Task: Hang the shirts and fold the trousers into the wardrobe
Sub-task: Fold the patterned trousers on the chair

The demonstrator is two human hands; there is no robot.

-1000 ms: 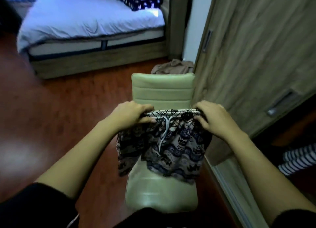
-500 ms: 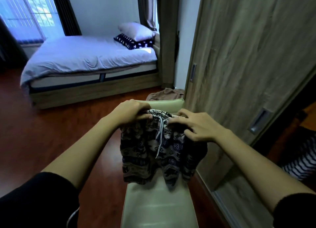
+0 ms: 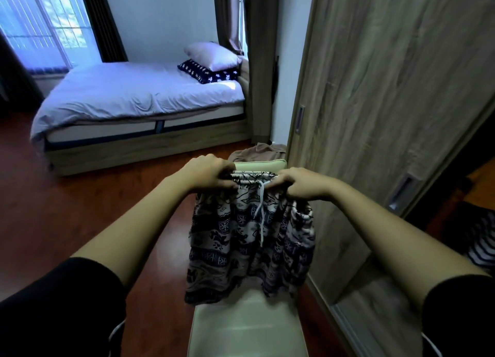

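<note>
1. Here we hold the patterned trousers (image 3: 251,238) up by their waistband, above the cream chair (image 3: 249,327), with the cloth hanging down so that its lower edge reaches the seat.
2. Our left hand (image 3: 211,175) is closed on the left end of the waistband, fingers curled under and thumb on top.
3. Our right hand (image 3: 304,186) is closed on the right part of the waistband, just beside the white drawstring (image 3: 260,209) (the cord dangles down the front of the cloth between our two hands).
4. The hands are near each other, so the waistband is bunched between them rather than stretched flat.
5. A brown garment (image 3: 257,153) lies draped behind the chair's backrest, on the far side from us.
6. To the right stands the wardrobe's wooden sliding door (image 3: 388,102); past its edge the inside is dark, and a striped garment (image 3: 482,238) shows there, though we cannot tell how it lies.
7. Across the reddish floor (image 3: 67,209) is the bed (image 3: 139,99), with two pillows stacked at its head.
</note>
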